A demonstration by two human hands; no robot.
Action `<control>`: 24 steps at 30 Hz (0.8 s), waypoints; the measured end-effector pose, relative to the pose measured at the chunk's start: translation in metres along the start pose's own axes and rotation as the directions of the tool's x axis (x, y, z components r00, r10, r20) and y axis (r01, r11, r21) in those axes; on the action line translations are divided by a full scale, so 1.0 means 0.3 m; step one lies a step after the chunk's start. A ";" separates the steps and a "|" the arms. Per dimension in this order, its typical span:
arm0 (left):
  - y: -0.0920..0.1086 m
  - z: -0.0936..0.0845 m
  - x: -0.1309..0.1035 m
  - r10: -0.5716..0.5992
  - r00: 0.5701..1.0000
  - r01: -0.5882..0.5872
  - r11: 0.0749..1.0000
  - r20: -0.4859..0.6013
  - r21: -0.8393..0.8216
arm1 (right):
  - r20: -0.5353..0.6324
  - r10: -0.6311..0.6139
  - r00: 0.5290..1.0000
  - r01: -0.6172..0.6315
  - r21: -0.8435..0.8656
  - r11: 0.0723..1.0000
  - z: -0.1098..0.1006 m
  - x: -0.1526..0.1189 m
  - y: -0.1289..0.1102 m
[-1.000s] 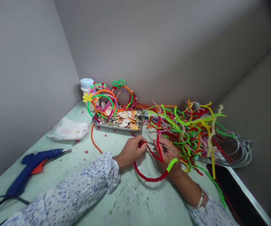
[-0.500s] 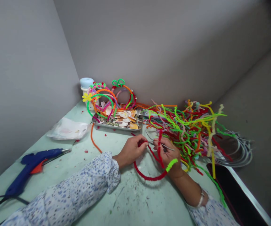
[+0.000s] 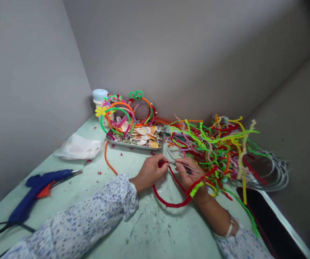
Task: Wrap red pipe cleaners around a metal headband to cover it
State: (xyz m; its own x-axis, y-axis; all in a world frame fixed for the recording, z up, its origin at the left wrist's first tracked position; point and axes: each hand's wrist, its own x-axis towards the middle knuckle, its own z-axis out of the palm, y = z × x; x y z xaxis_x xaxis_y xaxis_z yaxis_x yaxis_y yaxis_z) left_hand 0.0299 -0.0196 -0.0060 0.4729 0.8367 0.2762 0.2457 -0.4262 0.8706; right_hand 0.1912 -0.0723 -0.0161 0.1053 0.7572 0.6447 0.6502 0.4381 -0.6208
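Observation:
My left hand (image 3: 154,168) pinches a red pipe cleaner (image 3: 168,204) near the table's middle. The pipe cleaner curves down in a loop beneath both hands, and a short bright green piece (image 3: 197,188) is on it by my right wrist. My right hand (image 3: 189,174) is closed on a thin grey wire (image 3: 188,166), whose end meets the red strand at my left fingertips. One red length runs across the right hand toward the upper right. How the wire and the strand join between the fingertips is too small to tell.
A tray (image 3: 135,146) of shells holds several pipe-cleaner headbands (image 3: 130,114). Loose pipe cleaners (image 3: 214,144) heap at the right beside coiled wire (image 3: 280,176) and a dark flat object (image 3: 268,223). At left lie a blue glue gun (image 3: 36,190) and a plastic bag (image 3: 79,147).
The red length that stood upright by my right hand has swung down to the right and lies across the hand. Both hands stay almost in place.

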 end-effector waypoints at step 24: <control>-0.001 0.010 0.011 -0.183 0.957 0.274 0.827 0.226 -0.491 | 0.214 0.124 0.969 -0.137 0.051 0.989 0.013 -0.001 0.030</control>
State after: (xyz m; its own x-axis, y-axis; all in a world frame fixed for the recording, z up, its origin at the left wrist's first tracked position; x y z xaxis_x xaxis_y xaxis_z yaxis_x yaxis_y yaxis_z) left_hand 0.0341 -0.0177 -0.0066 0.5992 0.8005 0.0130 -0.0825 0.0456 0.9955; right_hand 0.1942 -0.0668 -0.0237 0.0214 0.8915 0.4526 0.5900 0.3542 -0.7256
